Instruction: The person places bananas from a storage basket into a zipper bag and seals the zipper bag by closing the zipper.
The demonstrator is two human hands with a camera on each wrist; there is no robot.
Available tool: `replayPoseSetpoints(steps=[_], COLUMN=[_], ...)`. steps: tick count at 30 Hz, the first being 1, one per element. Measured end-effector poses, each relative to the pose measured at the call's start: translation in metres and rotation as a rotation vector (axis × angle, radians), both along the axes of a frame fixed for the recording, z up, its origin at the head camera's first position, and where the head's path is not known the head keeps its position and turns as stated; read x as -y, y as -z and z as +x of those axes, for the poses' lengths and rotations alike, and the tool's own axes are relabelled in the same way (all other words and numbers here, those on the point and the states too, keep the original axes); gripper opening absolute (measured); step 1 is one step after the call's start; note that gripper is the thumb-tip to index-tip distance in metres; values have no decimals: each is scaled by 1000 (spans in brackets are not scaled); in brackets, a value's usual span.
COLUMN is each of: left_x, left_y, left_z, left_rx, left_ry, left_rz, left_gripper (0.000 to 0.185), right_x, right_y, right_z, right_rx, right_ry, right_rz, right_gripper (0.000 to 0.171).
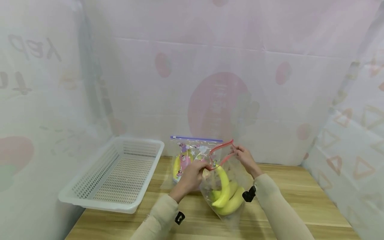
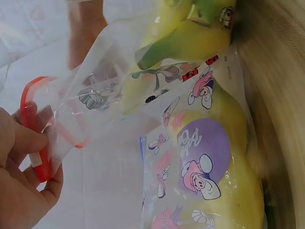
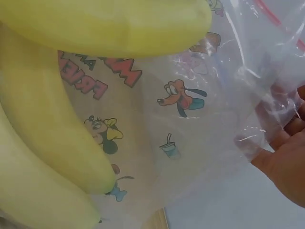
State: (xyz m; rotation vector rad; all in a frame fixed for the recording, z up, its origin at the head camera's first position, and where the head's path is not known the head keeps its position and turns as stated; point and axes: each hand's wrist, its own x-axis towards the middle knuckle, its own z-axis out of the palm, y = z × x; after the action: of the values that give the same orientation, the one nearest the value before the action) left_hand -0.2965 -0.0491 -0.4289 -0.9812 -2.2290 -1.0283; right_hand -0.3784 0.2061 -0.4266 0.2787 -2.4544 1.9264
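Note:
A clear zip bag (image 1: pixel 207 191) with a red zip rim and cartoon prints holds several bananas (image 1: pixel 229 203). Its mouth gapes between the two hands. My left hand (image 1: pixel 192 175) pinches the near left end of the red rim (image 2: pixel 35 129), thumb over the strip by its pale slider. At the far right end, my right hand (image 1: pixel 244 158) grips the bag's edge, its fingertips partly behind the film in the right wrist view. One banana (image 3: pixel 119 28) leans up toward the opening; the others lie lower in the bag.
Just behind and left stands a second printed bag (image 2: pixel 162 176) with a purple zip strip (image 1: pixel 196 138) and yellow fruit inside. A white perforated basket (image 1: pixel 147 176) sits on the left of the wooden table (image 1: pixel 288 193). Printed cloth walls (image 1: pixel 144 93) enclose the table's back and sides.

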Motion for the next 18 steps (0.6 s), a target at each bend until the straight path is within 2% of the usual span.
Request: replayPoseSetpoints(steps=[4,10,18], left_x=[6,18,33], left_y=[-3,-9,-15], left_z=[-2,-1,-2], left_rx=[0,-2,28], left_ry=[-15,-87,-148], left_rz=[58,58,84], left_gripper=[24,25,30], right_x=[-1,-3,-1], right_y=[4,7,8], right_z=[4,10,27], right_rx=[-9,-6,-46], right_ry=[81,147,150], right_rz=[-58,-96,-75], right_gripper=[21,22,20])
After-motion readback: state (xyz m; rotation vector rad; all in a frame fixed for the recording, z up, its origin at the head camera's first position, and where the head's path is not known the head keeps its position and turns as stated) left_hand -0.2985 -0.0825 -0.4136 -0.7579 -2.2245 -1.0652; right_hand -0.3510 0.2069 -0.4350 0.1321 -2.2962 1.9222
